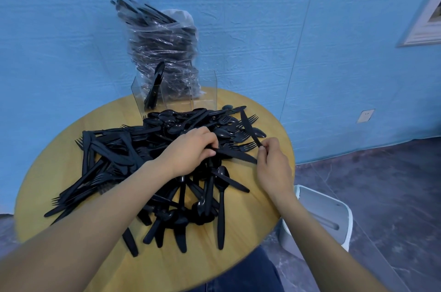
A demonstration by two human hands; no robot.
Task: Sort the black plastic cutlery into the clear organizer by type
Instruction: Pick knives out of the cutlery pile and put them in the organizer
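Barely begun: few pieces in organizer, pile before it unsorted, left hand gripping knife, right hand pinching another knife.

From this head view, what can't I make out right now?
- Organizer: which type stands in its left slot; too small, glare.
- Left hand: what its fingers hold; curled under, over the pile.
- Bag: its contents; wrinkled plastic, blur.
- Table: near edge hidden by arms.

Black cutlery heaped before organizer
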